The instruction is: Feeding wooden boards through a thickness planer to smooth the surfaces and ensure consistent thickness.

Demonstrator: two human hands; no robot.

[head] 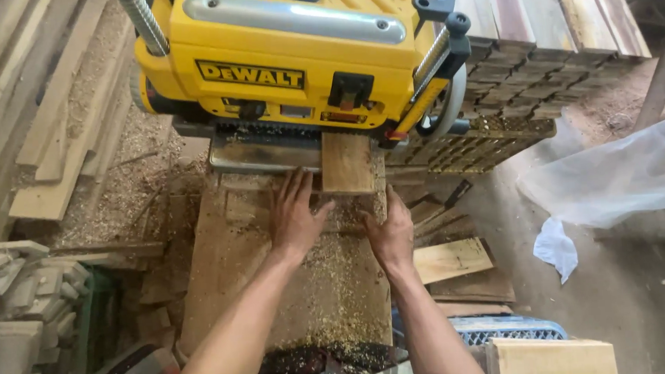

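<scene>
In the head view, a short wooden board is seen lying flat, half inside the mouth of the yellow thickness planer, just below its front edge. The left hand is laid flat and spread open just below the planer, fingertips beside the board's left edge, nothing being gripped. The right hand is rested below the board's right corner, fingers loosely curled, nothing seen held.
</scene>
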